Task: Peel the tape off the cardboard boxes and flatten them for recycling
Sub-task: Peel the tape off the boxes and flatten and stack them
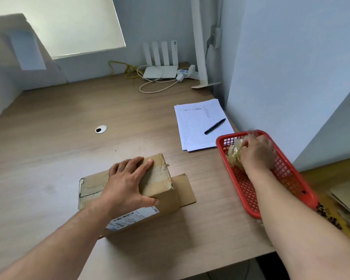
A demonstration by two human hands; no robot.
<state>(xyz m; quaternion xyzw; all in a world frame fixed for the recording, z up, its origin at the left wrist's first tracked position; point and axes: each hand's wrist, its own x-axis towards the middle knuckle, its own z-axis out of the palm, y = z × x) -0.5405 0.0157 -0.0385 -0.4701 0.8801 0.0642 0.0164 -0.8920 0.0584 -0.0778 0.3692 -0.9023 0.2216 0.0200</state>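
Cardboard box [166,197] sits near-centre on the table [69,128], one end flap [185,190] already open toward the basket.

Left hand [127,182]: spread flat on the box top, thumb down the near side, pinning it.

Right hand [257,152]: in the red basket [287,178], fingers curled on a wad of tape [233,154] (blurred, so grip not certain).

Step, as I judge it: dropping off stripped tape. Let go well inside the rim, since sticky tape clings to fingers.

A tape strip [160,174] remains across the top; lift it from a frayed end, pulling low along the seam.

Room: wide bare table to the left for flattening. Papers [200,126] and pen [215,126] lie just beyond the basket; the table's near edge is close.
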